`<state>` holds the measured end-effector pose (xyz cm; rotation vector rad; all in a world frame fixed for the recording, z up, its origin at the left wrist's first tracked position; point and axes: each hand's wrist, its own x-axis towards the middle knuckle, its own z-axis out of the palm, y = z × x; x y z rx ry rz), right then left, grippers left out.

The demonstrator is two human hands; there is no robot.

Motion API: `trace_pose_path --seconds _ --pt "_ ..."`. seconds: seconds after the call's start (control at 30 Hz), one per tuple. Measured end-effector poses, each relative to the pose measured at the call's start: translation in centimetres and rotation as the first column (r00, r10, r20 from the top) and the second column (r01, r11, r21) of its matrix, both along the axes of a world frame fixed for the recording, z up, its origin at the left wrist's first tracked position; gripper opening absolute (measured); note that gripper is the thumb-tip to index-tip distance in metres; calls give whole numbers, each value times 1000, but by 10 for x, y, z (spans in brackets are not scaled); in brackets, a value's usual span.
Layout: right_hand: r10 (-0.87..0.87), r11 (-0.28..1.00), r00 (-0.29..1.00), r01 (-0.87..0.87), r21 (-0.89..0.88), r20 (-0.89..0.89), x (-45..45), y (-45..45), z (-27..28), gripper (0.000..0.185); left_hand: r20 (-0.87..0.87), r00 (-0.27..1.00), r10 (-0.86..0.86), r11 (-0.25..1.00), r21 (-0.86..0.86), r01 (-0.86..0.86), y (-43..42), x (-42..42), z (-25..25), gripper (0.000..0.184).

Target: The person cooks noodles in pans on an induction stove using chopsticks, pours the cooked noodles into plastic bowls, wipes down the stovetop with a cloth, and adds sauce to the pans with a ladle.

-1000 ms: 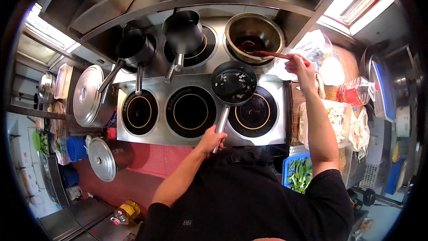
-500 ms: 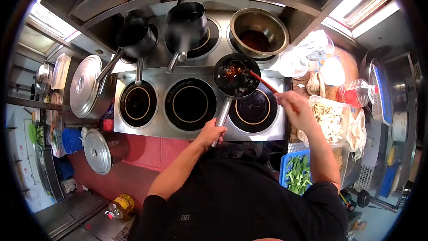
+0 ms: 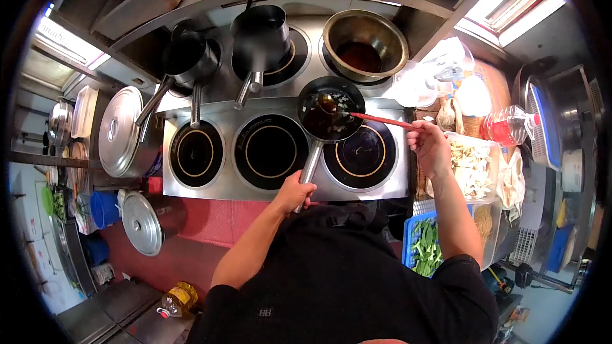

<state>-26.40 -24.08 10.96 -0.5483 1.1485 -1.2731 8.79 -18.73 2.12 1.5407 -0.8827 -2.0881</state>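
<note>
My left hand [image 3: 298,192] is closed round the metal handle of a small black frying pan [image 3: 331,134], which is held above the front right part of the stove [image 3: 231,127]. Dark liquid and small pale chopped pieces lie in the pan. Pinched in my right hand [image 3: 430,143] is a red ladle or spoon handle [image 3: 386,120], whose far end reaches into the pan. Behind the pan, a wide metal bowl [image 3: 357,30] holds dark reddish liquid.
Dark saucepans [image 3: 191,67] stand at the back left. Large lidded pots [image 3: 119,134] are on the left. At right are a tub of pale sliced food [image 3: 470,165], a clear bottle with red liquid [image 3: 503,127] and a blue basket of greens [image 3: 411,226].
The red utensil has gone from the metal bowl to the pan with my right hand. Dark liquid now lies among the chopped pieces. My left hand keeps its hold on the handle.
</note>
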Motion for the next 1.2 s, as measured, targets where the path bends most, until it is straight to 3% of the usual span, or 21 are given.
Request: trace_pose_path --seconds 0.07,0.13,0.2,0.3,0.37,0.4,0.47,0.6,0.67,0.83,0.93,0.97,1.0,1.07,1.13,1.2 --pt "-21 1000 999 22 -17 47 -11 -11 9 29 11 1000 -28 999 -20 28 0 6 2 37" --pt "-4 988 998 15 -154 68 -23 -23 17 30 26 998 -57 998 -36 58 2 15 6 37" --pt "-92 980 996 88 -178 -17 -27 -39 34 32 54 991 -118 991 -55 121 2 28 14 21" --pt "-56 966 997 41 -254 -52 -42 -70 30 31 94 973 -209 976 -41 213 7 42 5 24" --pt "-97 969 967 37 -245 -237 -42 -94 26 29 101 954 -281 960 17 281 9 46 -7 27" --pt "-105 970 949 31 -240 -298 -41 -106 18 28 95 941 -325 944 85 318 6 43 -7 39" --pt "-79 969 920 -19 -245 -384 -36 -126 1 27 150 901 -406 911 149 385 0 31 -12 39" --pt "-47 961 803 -126 -247 -594 -24 -159 -33 29 149 877 -456 890 80 449 -6 9 -62 30" --pt "-59 953 824 -121 -278 -564 -15 -167 -42 29 145 868 -475 879 34 475 -10 1 -75 29" --pt "8 943 664 -253 -215 -748 -4 -183 -60 28 146 856 -496 867 35 496 -14 -8 -99 27" --pt "26 931 633 -298 -212 -774 4 -181 -59 27 585 738 -336 684 -387 619 -14 -6 -104 32" --pt "72 922 658 -331 -201 -750 6 -177 -54 27 600 789 -133 662 -539 522 -20 -6 -98 32" --pt "115 913 678 -361 -192 -726 5 -174 -49 27 572 817 70 597 -680 425 -35 -10 -81 31" --pt "156 922 752 -343 -178 -640 -2 -172 -43 28 342 884 319 463 -870 169 -75 -12 18 23" --pt "196 929 815 -332 -163 -546 -9 -167 -37 29 279 825 492 202 -958 204 -118 13 48 28" --pt "195 954 857 -278 -109 -476 -19 -166 -31 31 268 772 576 341 -937 72 -158 33 83 39"
